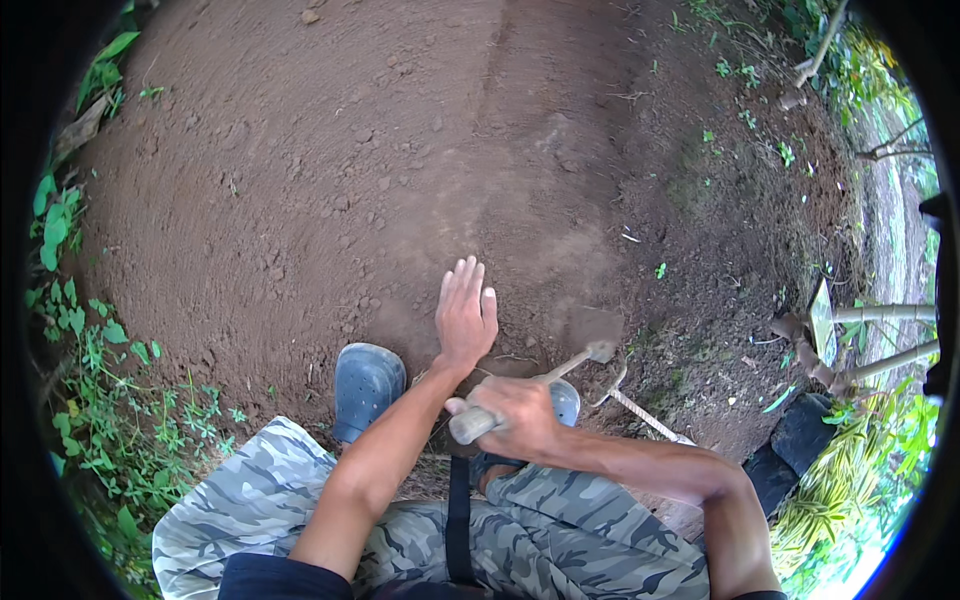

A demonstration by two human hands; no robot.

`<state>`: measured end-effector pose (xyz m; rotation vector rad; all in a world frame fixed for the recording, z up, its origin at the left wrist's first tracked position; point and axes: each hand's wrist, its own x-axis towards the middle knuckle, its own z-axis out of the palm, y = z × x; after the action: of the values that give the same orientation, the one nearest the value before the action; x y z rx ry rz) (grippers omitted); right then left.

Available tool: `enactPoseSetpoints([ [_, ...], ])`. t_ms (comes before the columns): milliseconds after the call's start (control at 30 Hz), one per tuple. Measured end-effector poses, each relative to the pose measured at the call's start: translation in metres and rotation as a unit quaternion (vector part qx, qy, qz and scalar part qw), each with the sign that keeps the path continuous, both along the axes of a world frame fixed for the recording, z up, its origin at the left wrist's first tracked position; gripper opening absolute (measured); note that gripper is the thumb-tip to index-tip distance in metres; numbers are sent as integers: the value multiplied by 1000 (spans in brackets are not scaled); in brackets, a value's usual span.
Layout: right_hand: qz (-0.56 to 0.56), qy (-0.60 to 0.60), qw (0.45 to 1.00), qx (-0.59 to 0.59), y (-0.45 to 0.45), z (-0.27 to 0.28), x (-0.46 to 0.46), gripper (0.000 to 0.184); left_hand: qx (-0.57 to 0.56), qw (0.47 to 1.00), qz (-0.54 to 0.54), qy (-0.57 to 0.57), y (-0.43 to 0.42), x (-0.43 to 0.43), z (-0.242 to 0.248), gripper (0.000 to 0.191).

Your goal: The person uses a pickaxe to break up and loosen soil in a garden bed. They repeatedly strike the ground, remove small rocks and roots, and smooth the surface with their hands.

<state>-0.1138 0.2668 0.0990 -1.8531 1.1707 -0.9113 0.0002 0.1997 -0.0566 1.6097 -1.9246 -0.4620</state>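
Note:
My right hand [514, 416] grips the thick wooden handle [474, 425] of a short hand tool, which looks like a small hoe or a trowel. Its flat, soil-coloured blade [596, 324] lies out to the right, low over the dirt and slightly blurred. Palm down, my left hand [466, 311] holds nothing; its fingers are stretched forward and its thumb stands off. Brown loose soil [360, 187] spreads beneath and ahead of it. Whether the left palm touches the soil, I cannot tell.
A ribbed metal rod [649, 418] with a curved end lies by my right foot. My blue-grey clogs [367, 390] stand close to the soil. Leafy weeds [112, 420] border the left. Cut branches [814, 360] and a black object [799, 435] lie at right.

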Motion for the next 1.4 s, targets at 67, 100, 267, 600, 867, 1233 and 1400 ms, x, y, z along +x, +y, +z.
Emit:
enactPoseSetpoints([
  [67, 22, -33, 999, 15, 5, 2, 8, 16, 5, 997, -55, 48, 6, -5, 1, 40],
  [100, 22, -44, 999, 11, 6, 2, 9, 17, 17, 994, -80, 74, 8, -8, 1, 39],
  [267, -36, -103, 994, -5, -2, 8, 4, 15, 23, 983, -105, 146, 14, -34, -4, 37],
  [600, -53, -199, 978, -21, 7, 18, -48, 28, 43, 951, -175, 250, 24, -100, -11, 35],
  [867, -68, -250, 966, -8, 16, 14, -90, 26, 61, 919, -295, 253, 14, -106, -7, 36],
  [1233, 9, -261, 962, 84, -50, 29, -121, 24, 2, 936, 90, 341, -67, -3, 21, 45],
  [1400, 137, -417, 898, -26, -216, 73, 31, 29, -169, 879, 368, 250, -85, 114, 62, 45],
])
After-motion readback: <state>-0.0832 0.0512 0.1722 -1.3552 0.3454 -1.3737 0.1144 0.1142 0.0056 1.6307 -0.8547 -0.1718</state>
